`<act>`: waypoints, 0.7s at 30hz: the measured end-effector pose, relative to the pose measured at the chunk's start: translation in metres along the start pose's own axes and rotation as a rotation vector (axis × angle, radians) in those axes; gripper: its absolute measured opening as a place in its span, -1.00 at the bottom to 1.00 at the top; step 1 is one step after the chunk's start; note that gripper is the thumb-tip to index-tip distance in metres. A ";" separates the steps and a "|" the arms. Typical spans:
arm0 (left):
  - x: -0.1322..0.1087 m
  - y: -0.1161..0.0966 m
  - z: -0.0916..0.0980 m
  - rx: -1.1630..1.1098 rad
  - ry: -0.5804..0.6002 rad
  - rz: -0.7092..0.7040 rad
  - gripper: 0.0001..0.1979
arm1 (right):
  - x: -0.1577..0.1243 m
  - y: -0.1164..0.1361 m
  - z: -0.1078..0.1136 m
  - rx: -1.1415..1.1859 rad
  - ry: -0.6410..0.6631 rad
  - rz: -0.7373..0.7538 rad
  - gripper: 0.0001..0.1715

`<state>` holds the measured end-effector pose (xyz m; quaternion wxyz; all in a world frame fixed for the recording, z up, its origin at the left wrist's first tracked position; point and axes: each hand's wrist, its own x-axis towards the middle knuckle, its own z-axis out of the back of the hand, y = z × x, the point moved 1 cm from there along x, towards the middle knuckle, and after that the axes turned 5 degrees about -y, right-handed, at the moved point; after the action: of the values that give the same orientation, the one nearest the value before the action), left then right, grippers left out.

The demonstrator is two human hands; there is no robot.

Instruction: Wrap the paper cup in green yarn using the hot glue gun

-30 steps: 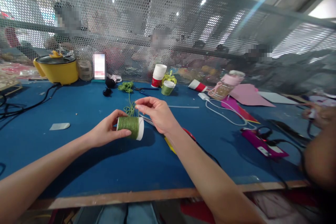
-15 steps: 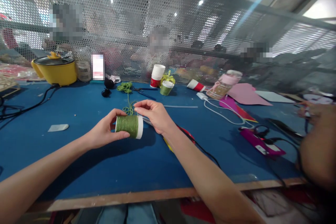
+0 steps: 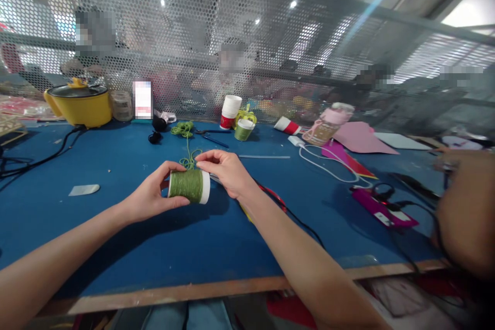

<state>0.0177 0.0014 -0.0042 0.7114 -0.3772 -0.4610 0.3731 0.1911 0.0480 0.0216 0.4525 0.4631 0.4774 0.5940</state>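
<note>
A cup wrapped in green yarn [image 3: 186, 186] lies sideways in my left hand [image 3: 154, 193], thumb in front and fingers behind; its white rim faces right. My right hand [image 3: 224, 169] is just behind and right of the rim, thumb and forefinger pinched together by the green strand. Loose green yarn [image 3: 182, 129] lies in a small heap farther back, and its strand runs down to loops behind the cup. Beneath my right hand, a tool with red and yellow handles [image 3: 271, 192] is partly hidden.
Pliers [image 3: 213, 132], a green-wrapped cup [image 3: 244, 129] and stacked paper cups [image 3: 231, 112] stand or lie at the back. A yellow pot [image 3: 79, 105] and phone [image 3: 143, 99] are left. Rightward are a tipped cup [image 3: 287, 126], a bottle [image 3: 328, 124], a purple power strip [image 3: 381, 209] and another person's arm [image 3: 467, 211].
The yarn-wrapped cup has turned slightly in my left hand. My right hand keeps its pinch near the rim. The whole view has shifted a little.
</note>
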 end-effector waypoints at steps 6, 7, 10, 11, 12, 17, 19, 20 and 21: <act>-0.001 0.003 0.001 -0.005 0.021 -0.049 -0.55 | 0.001 -0.003 0.002 -0.030 0.014 0.007 -0.85; -0.001 0.003 0.001 0.000 0.024 -0.055 -0.55 | 0.001 -0.004 0.002 -0.037 0.017 0.009 -0.85; -0.001 0.003 0.002 0.016 0.029 -0.070 -0.56 | 0.002 -0.005 0.002 -0.050 0.028 0.003 -0.84; -0.001 0.003 0.002 0.021 0.028 -0.076 -0.56 | 0.001 -0.005 0.002 -0.050 0.031 0.001 -0.85; -0.001 0.003 0.002 0.027 0.025 -0.082 -0.55 | 0.001 -0.004 0.002 -0.047 0.033 -0.001 -0.85; -0.002 0.004 0.001 0.040 0.020 -0.098 -0.55 | 0.001 -0.002 0.002 -0.033 0.038 -0.015 -0.86; -0.002 0.004 0.001 0.043 0.020 -0.104 -0.55 | 0.001 -0.002 0.002 -0.035 0.037 -0.017 -0.87; -0.002 0.004 0.002 0.044 0.020 -0.106 -0.55 | 0.001 -0.002 0.002 -0.034 0.035 -0.018 -0.87; -0.002 0.004 0.002 0.045 0.020 -0.108 -0.55 | 0.001 -0.003 0.002 -0.031 0.035 -0.021 -0.87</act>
<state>0.0150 0.0021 -0.0081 0.7434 -0.3394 -0.4649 0.3407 0.1927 0.0492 0.0194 0.4572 0.4405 0.4809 0.6047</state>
